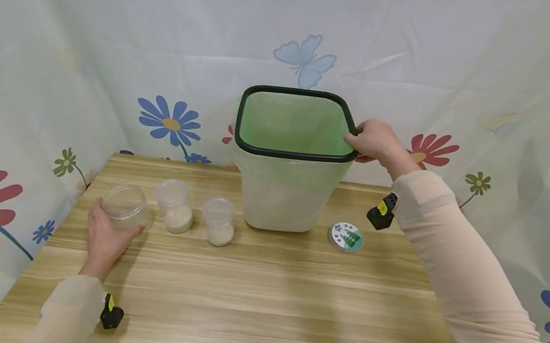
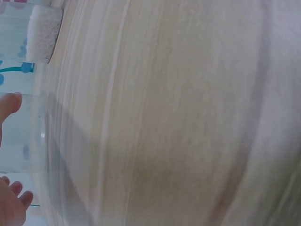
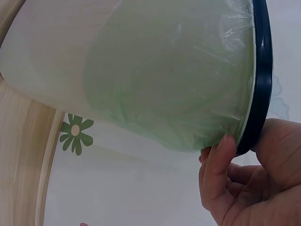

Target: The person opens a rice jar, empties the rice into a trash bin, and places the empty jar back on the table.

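A white bin (image 1: pixel 281 202) with a black rim (image 1: pixel 293 155) and a green bag lining stands at the back middle of the table. My right hand (image 1: pixel 376 144) grips the right side of that rim, its thumb on top; the right wrist view shows fingers (image 3: pixel 218 165) curled beneath, against the bag. At the left, my left hand (image 1: pixel 107 238) holds a clear wide jar (image 1: pixel 126 205), with thumb and fingers on opposite sides. In the left wrist view the thumb (image 2: pixel 10 104) overlaps the jar's wall.
Two clear containers with white contents, a nearer one (image 1: pixel 218 222) and another (image 1: pixel 174 204), stand between jar and bin. Right of the bin lies a round lid (image 1: pixel 346 237) with a green and white label. A patterned curtain (image 1: pixel 211 25) hangs behind the wooden table (image 1: pixel 243 315).
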A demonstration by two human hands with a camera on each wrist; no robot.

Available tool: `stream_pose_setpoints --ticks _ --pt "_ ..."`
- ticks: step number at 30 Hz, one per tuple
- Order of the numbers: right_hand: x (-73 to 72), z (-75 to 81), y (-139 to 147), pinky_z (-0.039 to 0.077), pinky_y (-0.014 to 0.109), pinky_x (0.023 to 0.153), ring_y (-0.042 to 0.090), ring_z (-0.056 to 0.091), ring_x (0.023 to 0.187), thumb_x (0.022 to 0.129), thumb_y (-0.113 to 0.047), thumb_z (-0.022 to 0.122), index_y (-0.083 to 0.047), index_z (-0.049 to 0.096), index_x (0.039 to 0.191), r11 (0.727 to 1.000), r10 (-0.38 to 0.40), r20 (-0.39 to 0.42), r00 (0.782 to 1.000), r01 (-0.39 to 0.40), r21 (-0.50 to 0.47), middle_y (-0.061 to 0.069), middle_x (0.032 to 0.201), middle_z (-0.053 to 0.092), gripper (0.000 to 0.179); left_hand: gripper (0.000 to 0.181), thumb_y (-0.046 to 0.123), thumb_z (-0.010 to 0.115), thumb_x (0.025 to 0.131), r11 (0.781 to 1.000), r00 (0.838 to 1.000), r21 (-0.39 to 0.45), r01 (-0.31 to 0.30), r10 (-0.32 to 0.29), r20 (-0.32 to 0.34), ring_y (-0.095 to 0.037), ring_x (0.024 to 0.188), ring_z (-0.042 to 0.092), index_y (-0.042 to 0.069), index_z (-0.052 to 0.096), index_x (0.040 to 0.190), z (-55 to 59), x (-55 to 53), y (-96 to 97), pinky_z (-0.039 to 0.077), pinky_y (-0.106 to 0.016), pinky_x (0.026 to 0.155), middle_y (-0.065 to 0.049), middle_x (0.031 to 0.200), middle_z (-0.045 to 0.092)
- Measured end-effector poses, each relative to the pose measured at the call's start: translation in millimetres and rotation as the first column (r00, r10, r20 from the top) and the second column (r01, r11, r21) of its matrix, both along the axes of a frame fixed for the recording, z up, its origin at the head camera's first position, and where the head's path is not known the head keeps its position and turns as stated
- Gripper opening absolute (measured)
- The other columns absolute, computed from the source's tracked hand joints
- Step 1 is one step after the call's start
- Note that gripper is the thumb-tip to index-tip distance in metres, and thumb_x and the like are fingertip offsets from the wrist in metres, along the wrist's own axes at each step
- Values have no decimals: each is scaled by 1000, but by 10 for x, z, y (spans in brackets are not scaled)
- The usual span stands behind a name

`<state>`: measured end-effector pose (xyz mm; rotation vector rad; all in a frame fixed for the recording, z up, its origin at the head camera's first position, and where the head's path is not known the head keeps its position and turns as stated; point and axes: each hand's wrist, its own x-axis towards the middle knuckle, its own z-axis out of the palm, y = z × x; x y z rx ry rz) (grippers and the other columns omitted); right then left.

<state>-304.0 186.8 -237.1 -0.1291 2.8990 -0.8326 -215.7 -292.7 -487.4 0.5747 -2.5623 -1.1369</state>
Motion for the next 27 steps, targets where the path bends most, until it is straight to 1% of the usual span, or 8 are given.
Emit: stream_pose_setpoints --ticks 4,7,12,15,18,23,25,27 --pt "7 -32 13 55 27 60 13 57 62 94 -28 45 8 57 111 1000 -4 5 1000 4 -8 9 80 54 42 114 28 80 67 1000 1000 -21 16 -15 10 -47 130 25 14 0 148 41 21 -17 25 -62 102 -23 148 16" --pt "15 -64 29 55 28 60 18 56 69 96 -33 42 7 57 112 1000 -8 -4 1000 8 -19 11 82 53 45 114 31 79 67 999 999 -42 28 -27 20 -46 129 26 15 0 148 72 43 -30 26 -63 100 -23 147 18" --pt "38 -106 68 55 29 60 23 58 75 97 -38 35 4 56 112 999 -21 -45 999 20 -32 17 96 55 49 112 36 77 69 993 998 -98 63 -61 23 -45 129 26 14 1 148 126 64 -68 27 -63 100 -24 146 20" --pt "49 -139 100 55 30 60 23 59 75 97 -39 34 2 55 115 999 -21 -88 996 18 -35 19 101 56 50 110 39 75 71 987 996 -135 87 -86 16 -45 130 25 12 2 148 150 64 -92 26 -62 101 -24 147 19" --pt "54 -191 138 55 31 60 24 59 75 97 -39 33 1 56 113 999 -15 -152 988 9 -39 19 98 58 49 109 41 74 72 980 994 -163 112 -111 15 -45 131 22 9 2 148 181 67 -109 24 -61 102 -25 148 16" --pt "77 -309 192 53 29 57 24 61 68 97 -37 35 -1 61 99 1000 -12 -265 964 4 -28 18 84 61 44 107 42 71 74 970 990 -198 143 -142 19 -48 131 20 7 2 147 246 93 -123 22 -62 102 -27 148 14" --pt "102 -354 206 50 28 55 25 61 65 97 -37 34 -2 60 93 1000 -11 -284 959 6 -20 19 81 61 44 105 42 70 75 966 988 -213 150 -151 14 -48 131 21 6 3 147 263 106 -128 22 -63 102 -28 147 15" --pt "127 -397 221 48 28 54 25 60 63 98 -37 34 -2 59 92 1000 -15 -292 956 9 -21 18 80 60 44 104 43 70 76 960 986 -228 162 -164 9 -48 130 21 4 4 147 271 120 -130 22 -63 101 -29 147 16"
